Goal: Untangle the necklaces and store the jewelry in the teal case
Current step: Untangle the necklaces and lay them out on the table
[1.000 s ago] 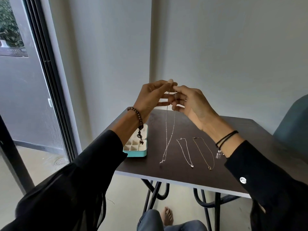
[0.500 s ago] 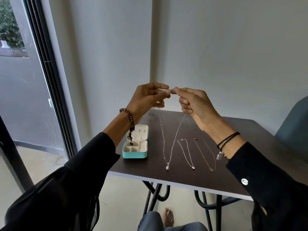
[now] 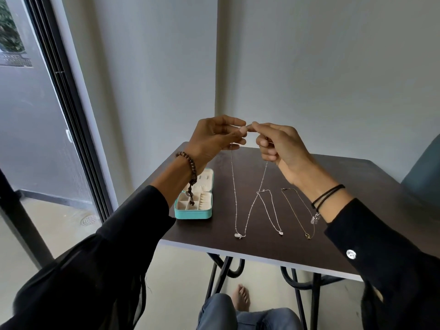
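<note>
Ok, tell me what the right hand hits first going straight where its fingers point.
The left hand; the right hand points at its fingertips, nearly touching, both pinching the hanging necklace.

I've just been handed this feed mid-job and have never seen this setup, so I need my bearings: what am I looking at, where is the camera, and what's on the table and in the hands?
There is no machine here: a person works with two bare hands. The only camera sits on the person's head, looking forward and down, so the arms reach in from the bottom corners. The left hand and the right hand are raised over a dark table. The fingers of each hand pinch one end of a beaded silver necklace. It hangs in a long V, with its pendant low near the table's front edge. To its right, a thinner silver necklace and a gold necklace lie flat on the table. On the left sits the teal case, with its lid open.
</note>
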